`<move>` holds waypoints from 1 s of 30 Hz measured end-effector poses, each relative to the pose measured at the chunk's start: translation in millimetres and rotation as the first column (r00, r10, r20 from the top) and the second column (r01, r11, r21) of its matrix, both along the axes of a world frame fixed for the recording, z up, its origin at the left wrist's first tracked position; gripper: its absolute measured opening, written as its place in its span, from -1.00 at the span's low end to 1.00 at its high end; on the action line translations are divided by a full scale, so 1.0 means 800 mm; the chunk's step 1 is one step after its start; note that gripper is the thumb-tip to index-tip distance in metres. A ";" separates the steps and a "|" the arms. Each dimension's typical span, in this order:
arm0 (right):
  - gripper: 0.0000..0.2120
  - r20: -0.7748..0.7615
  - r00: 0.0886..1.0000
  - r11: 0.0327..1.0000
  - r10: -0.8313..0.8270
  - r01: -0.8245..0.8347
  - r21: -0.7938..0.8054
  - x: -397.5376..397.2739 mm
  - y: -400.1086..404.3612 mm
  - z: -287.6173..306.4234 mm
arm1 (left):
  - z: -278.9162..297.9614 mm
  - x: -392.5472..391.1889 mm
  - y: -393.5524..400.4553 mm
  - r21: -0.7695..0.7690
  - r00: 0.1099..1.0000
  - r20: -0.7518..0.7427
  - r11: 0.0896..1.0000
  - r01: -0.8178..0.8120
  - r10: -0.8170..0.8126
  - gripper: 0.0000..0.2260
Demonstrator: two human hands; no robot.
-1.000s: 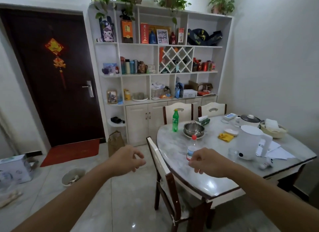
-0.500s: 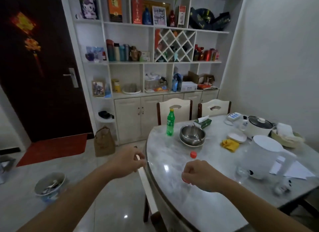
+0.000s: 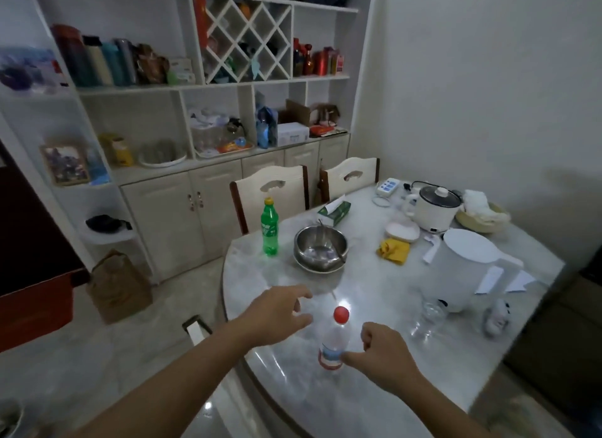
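A small clear bottle [image 3: 334, 343] with a red cap and a red-and-white label stands upright near the front edge of the marble table [image 3: 260, 284]. My right hand [image 3: 382, 351] is just right of it, fingers curled, with the thumb reaching to the label; the fingers are not round the bottle. My left hand [image 3: 280, 317] hovers left of the cap, apart from it, fingers relaxed and spread, holding nothing.
On the table stand a green soda bottle [image 3: 270, 229], stacked steel bowls [image 3: 321, 248] with a spoon, a white kettle [image 3: 469, 268], a drinking glass [image 3: 428, 317], a yellow cloth [image 3: 393, 250] and a small cooker [image 3: 435, 211]. A chair back [image 3: 195, 328] is below my left arm.
The view has come closer to the table and tilted down. My left hand has moved right over the tabletop toward the bottle. My right hand has shifted to the bottle's right side.
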State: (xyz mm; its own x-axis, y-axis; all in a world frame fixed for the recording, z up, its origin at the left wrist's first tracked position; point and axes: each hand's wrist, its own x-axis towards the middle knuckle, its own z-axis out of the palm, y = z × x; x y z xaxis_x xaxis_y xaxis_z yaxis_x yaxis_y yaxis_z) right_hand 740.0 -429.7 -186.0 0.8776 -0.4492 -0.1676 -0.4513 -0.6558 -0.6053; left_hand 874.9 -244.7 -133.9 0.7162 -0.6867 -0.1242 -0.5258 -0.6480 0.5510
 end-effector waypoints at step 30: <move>-0.44 0.081 0.967 0.912 0.240 -0.253 0.321 0.082 -0.032 -0.032 | 0.010 0.043 -0.083 0.177 0.691 0.588 0.900 0.398 -0.421 -0.74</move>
State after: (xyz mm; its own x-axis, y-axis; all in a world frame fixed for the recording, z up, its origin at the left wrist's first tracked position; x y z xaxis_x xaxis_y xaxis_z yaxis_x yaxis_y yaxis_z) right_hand 805.3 -455.0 -211.2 0.9621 -0.1439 -0.2315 -0.2726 -0.5059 -0.8184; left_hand 909.5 -310.8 -126.0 0.2967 -0.9335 0.2014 -0.9537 -0.3007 0.0109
